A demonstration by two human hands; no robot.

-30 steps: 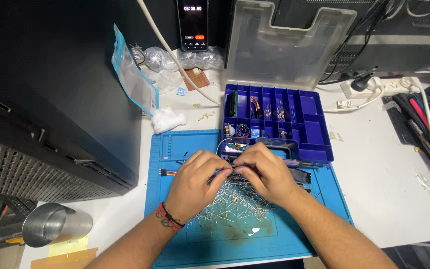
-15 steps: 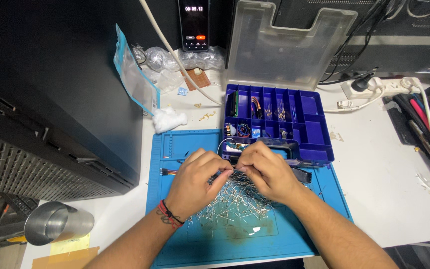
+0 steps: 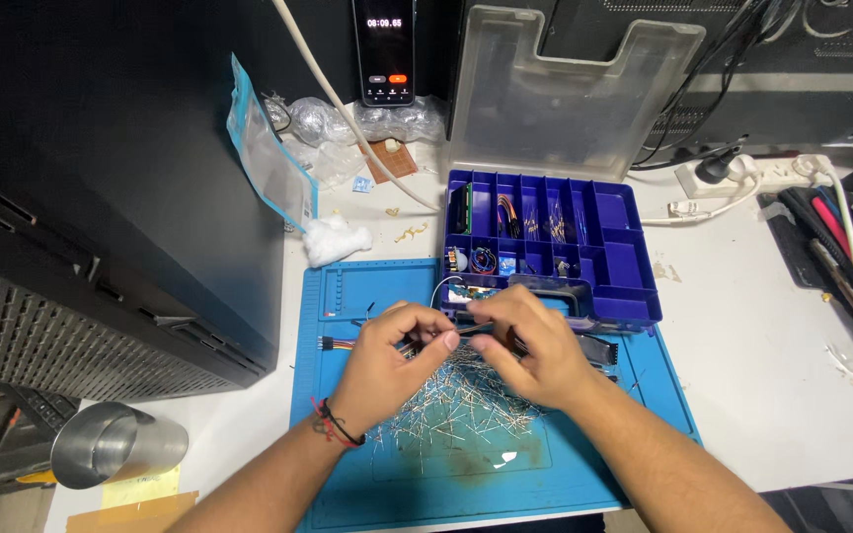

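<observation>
My left hand (image 3: 387, 360) and my right hand (image 3: 525, 345) meet over a blue work mat (image 3: 348, 474), fingertips pinched together on a small thin metal component (image 3: 464, 338) held between them. Below the hands lies a loose heap of silvery wire-legged components (image 3: 456, 410) spread on the mat. A red and black band circles my left wrist. Just behind the hands stands a blue compartment box (image 3: 624, 266) with small electronic parts in its cells, its clear lid (image 3: 565, 89) standing open at the back.
A black computer case (image 3: 101, 197) fills the left. A phone (image 3: 385, 49) with a timer screen leans at the back. Plastic bags (image 3: 269, 158), a cotton wad (image 3: 333, 240), a steel cup (image 3: 111, 444), a power strip (image 3: 733, 178) and hand tools (image 3: 841, 247) surround the mat.
Both hands stay pinched together above the heap; the fingers have shifted slightly, and the view has barely moved.
</observation>
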